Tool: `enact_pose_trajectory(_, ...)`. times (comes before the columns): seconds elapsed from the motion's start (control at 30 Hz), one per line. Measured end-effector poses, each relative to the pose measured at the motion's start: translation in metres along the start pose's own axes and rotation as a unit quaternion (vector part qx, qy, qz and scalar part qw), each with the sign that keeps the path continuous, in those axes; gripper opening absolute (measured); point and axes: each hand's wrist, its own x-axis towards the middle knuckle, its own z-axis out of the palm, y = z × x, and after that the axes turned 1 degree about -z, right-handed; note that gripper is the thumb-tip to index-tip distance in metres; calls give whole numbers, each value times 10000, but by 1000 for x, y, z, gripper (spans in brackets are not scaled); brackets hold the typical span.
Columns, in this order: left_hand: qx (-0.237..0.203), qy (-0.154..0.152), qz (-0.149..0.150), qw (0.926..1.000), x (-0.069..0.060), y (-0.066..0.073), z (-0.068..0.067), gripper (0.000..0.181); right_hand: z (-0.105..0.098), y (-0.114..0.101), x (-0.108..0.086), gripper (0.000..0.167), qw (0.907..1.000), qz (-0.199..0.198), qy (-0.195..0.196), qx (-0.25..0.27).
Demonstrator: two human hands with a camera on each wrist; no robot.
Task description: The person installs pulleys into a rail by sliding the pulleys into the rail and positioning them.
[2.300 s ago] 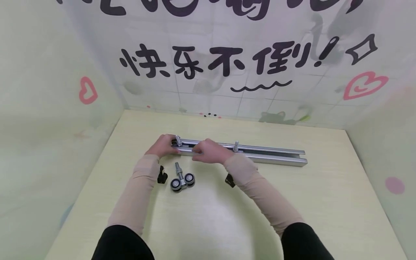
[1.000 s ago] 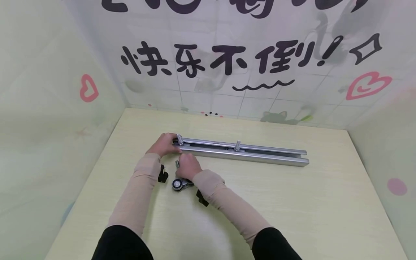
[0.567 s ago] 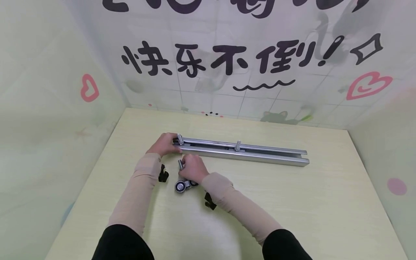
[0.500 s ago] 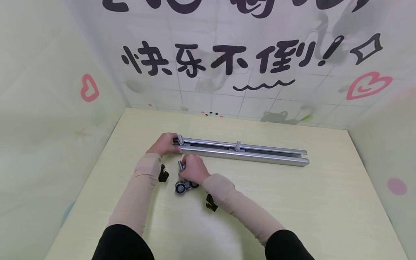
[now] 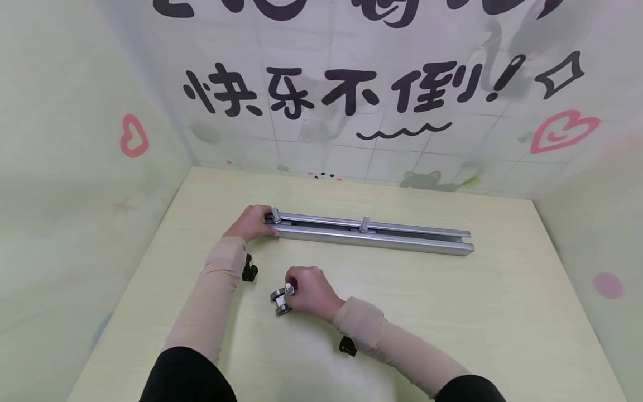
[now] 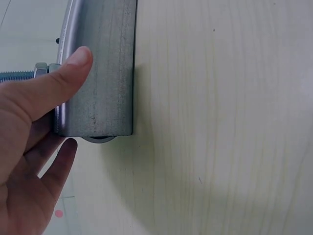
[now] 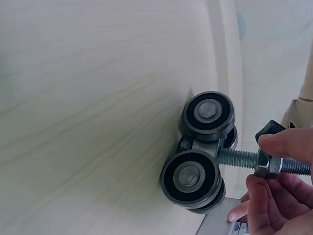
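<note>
My left hand [image 5: 249, 223] grips the left end of a silver metal channel rail [image 5: 402, 244]; in the left wrist view its thumb presses the rail's side wall [image 6: 107, 73]. Two bolts stand up from the rail's slot, one bolt [image 5: 275, 215] beside my left hand and another bolt [image 5: 364, 224] near the middle. In front of the rail, my right hand [image 5: 315, 293] pinches a roller trolley [image 5: 280, 300] by the nuts [image 7: 266, 165] on its threaded bolt. The trolley's black-and-steel wheels [image 7: 190, 175] face the tabletop, bolt upward. Whether the wheels touch the table, I cannot tell.
The pale wooden tabletop [image 5: 502, 312] is bounded by a printed cloth backdrop [image 5: 321, 151] behind and cloth walls at both sides. Black camera mounts are strapped at both wrists, the left mount [image 5: 249, 269] and the right mount [image 5: 348, 346].
My right hand has left the rail, taken hold of the trolley that lay on the table, drawn it nearer and turned its bolt upright. The left hand stays on the rail end.
</note>
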Motion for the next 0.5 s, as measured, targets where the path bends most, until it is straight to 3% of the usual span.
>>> enact_pose_trajectory(0.5, 40, 0, -1, 10000, 1, -2, -1, 49, 7, 10, -16, 13, 9942, -1020, 278, -180)
